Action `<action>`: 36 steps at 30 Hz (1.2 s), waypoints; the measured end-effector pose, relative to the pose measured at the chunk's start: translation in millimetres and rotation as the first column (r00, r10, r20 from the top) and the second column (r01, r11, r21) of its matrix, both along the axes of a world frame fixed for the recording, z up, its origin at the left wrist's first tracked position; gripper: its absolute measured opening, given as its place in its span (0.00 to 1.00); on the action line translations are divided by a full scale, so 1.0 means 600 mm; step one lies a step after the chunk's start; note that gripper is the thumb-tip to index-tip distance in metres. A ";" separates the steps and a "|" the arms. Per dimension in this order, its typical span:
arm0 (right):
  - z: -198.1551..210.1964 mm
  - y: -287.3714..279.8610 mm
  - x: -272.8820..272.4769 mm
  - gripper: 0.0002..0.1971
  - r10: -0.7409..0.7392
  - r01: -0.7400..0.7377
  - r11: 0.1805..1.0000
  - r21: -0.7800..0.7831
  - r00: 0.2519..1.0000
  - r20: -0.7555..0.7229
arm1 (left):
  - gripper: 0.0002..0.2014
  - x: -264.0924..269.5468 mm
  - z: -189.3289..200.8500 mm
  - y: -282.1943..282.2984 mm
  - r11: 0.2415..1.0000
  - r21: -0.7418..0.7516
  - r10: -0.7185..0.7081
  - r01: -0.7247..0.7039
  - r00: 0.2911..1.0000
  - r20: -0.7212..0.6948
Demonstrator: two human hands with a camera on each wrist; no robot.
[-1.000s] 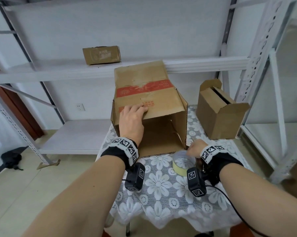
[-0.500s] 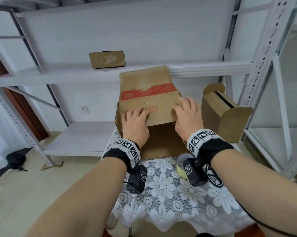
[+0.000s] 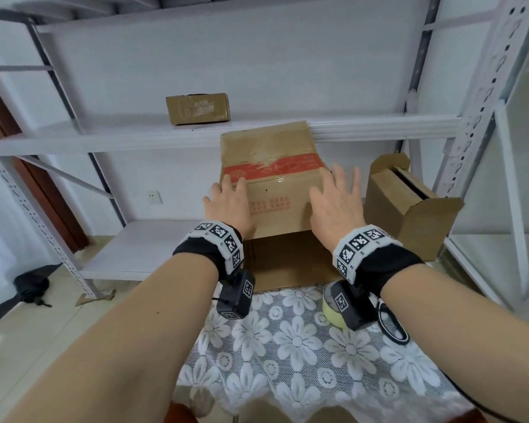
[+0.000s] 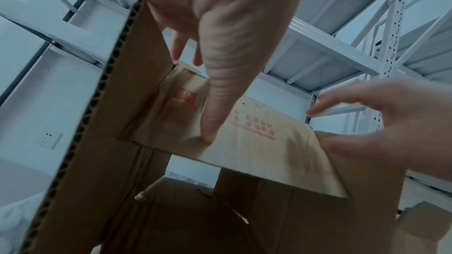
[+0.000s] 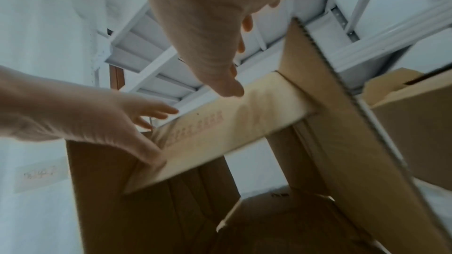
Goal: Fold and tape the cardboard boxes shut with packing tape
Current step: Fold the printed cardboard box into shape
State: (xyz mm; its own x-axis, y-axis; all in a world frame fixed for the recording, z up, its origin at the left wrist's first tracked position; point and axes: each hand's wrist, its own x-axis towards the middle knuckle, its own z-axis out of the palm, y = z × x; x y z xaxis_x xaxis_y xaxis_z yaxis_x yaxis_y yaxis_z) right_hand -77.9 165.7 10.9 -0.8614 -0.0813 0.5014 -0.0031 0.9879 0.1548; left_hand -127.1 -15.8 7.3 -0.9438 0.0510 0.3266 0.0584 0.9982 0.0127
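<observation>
Big box: the big box (image 3: pixel 272 190) stands on the desk (image 3: pixel 333 355), with its open side facing the person.
Top flap: the top flap (image 3: pixel 275 206) hangs down over the upper part of the opening. The lower part is still open and dark inside.
Left hand: the left hand (image 3: pixel 229 206) lies flat on the left end of the top flap, fingers straight and close together. It holds nothing. From the wrist view its thumb (image 4: pixel 215 123) presses on the flap.
Right hand: the right hand (image 3: pixel 336 206) is spread wide at the right end of the top flap, fingers apart. It holds nothing. I cannot tell if the palm touches the flap yet.
Tape: the tape roll (image 3: pixel 333 309) sits on the desk just in front of the big box, partly hidden under the right wrist.
Small box: a small box (image 3: pixel 409 206) stands to the right of the big box, not touching it.
Step now: I think the person is folding the top flap shut.
How to do it well: push with both palms evenly, so the flap bends along its crease and not in the middle. Keep one hand on the flap when the other goes for the tape, or the flap may spring back up. Tuck the side flaps in first if they stick out.
</observation>
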 end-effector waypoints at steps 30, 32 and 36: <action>-0.038 0.032 -0.117 0.18 -0.255 0.245 0.942 0.228 0.967 0.013 | 0.35 -0.044 -0.040 0.007 0.956 -0.291 -0.042 0.028 0.998 -0.043; -0.030 0.038 -0.110 0.17 -0.236 0.227 0.955 0.191 0.971 0.024 | 0.35 -0.044 -0.039 0.015 0.957 -0.288 -0.046 0.032 0.998 -0.041; -0.026 0.035 -0.096 0.21 -0.153 0.153 0.984 0.094 0.988 -0.006 | 0.35 -0.041 -0.039 0.018 0.954 -0.298 -0.057 0.041 0.997 -0.045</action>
State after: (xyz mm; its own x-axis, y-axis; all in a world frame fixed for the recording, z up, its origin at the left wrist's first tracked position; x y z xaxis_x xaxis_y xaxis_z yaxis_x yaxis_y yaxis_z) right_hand -135.8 186.7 -4.8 -0.8679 0.0049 0.4968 0.1467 0.9579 0.2469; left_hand -152.0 -4.8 -16.0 -0.9197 0.1987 0.3386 0.0997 0.9524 -0.2880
